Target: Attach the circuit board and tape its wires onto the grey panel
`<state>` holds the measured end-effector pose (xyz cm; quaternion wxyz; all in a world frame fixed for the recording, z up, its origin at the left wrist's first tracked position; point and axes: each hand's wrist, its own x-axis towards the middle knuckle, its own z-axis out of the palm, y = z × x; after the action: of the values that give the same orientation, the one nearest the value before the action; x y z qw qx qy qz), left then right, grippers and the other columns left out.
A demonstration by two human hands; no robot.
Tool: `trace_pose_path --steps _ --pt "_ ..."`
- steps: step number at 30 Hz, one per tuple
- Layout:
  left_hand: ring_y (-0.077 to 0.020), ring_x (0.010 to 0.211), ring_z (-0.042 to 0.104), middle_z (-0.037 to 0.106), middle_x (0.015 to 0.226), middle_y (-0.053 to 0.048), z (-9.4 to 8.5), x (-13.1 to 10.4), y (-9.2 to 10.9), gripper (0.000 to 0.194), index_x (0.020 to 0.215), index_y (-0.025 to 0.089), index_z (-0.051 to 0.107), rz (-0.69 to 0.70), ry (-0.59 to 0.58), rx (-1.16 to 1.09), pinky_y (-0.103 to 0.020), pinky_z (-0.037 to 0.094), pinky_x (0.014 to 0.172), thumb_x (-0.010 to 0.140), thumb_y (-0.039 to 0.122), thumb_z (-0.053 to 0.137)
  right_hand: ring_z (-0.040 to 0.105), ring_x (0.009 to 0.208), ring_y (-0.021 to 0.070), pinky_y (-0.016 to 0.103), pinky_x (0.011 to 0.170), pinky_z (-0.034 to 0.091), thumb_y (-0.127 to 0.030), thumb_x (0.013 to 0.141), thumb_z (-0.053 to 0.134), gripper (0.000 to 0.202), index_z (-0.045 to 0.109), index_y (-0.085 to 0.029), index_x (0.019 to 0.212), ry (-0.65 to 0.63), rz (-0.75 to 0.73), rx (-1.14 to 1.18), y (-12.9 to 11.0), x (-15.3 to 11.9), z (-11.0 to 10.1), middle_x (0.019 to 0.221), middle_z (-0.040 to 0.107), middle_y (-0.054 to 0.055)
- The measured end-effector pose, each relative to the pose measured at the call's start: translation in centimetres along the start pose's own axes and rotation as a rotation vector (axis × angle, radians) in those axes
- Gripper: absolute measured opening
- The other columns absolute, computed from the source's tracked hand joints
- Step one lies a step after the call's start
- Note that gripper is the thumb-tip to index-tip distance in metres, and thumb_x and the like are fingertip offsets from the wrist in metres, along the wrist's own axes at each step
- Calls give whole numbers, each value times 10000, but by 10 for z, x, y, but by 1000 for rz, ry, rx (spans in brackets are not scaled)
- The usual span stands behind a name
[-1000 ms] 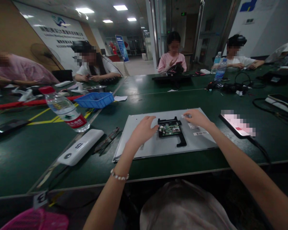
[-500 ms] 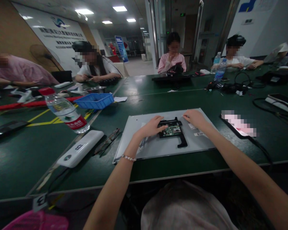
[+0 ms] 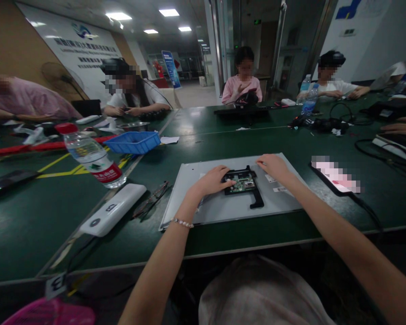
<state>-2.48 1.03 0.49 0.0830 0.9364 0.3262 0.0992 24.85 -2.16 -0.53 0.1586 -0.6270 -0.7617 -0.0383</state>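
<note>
Black plastic frame (image 3: 257,199) with circuit board (image 3: 246,182), lying midway across the grey panel (image 3: 216,212). Just reached from the left by the left hand (image 3: 212,181), half-curled at the frame's left edge: now apparently steadied, firmness impossible to tell. Far right, right hand (image 3: 274,167), fingers drawn together, any hold hidden.

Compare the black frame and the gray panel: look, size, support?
Size: the black frame is smaller than the gray panel.
Look: the frame has a jutting arm and surrounds a circuit board; the panel is a broad slab with white labels.
Support: the frame lies on the panel, the panel on the table.
Both lie flat.
</note>
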Motion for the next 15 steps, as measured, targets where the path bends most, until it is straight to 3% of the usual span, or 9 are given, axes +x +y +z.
trace_pose_path --steps 7,11,15 --pt "-262 1196 469 489 1320 -148 -1 0 1 607 1297 133 476 3 10 -13 -361 349 1020 866 558 456 629 906 225 292 736 437 -227 922 454 255 695 -167 980 -26 -177 -86 -46 22 -12 980 685 104" --pt "-261 1180 481 505 1296 -153 -1 0 2 587 1284 124 482 21 6 -25 -361 360 1010 869 539 461 638 908 241 295 741 445 -174 916 440 269 704 -126 940 -89 -234 -148 -74 33 -6 938 690 148" --pt "-261 1177 485 501 1301 -153 -3 0 3 590 1291 121 469 29 2 -38 -361 364 1009 872 536 458 641 903 239 289 756 447 -149 901 452 261 710 -120 920 -115 -224 -122 -85 34 2 921 694 155"
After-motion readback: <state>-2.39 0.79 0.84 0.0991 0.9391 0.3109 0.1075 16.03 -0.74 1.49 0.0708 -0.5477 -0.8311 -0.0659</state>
